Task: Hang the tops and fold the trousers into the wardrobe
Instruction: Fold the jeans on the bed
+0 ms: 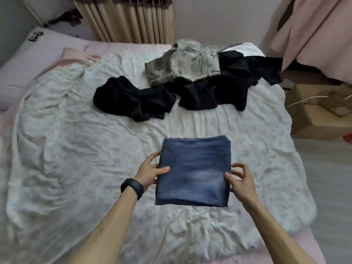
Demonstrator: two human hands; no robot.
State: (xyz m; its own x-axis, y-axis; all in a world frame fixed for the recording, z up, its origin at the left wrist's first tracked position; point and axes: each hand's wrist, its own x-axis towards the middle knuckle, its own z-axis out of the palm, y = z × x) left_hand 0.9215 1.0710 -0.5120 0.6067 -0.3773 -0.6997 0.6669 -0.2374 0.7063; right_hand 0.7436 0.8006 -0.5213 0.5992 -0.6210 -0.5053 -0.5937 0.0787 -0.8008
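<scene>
Left hand and right hand grip square-folded denim jeans at nine and three o'clock; cardboard box at two o'clock, contents unclear.

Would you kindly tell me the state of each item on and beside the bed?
blue jeans: folded square, gripped at both sides.
left hand: holds jeans' left edge.
right hand: pinches jeans' right edge.
grey trousers: crumpled, unfolded.
black garment: crumpled heap.
black clothes: spread, unfolded.
cardboard box: open.
</scene>
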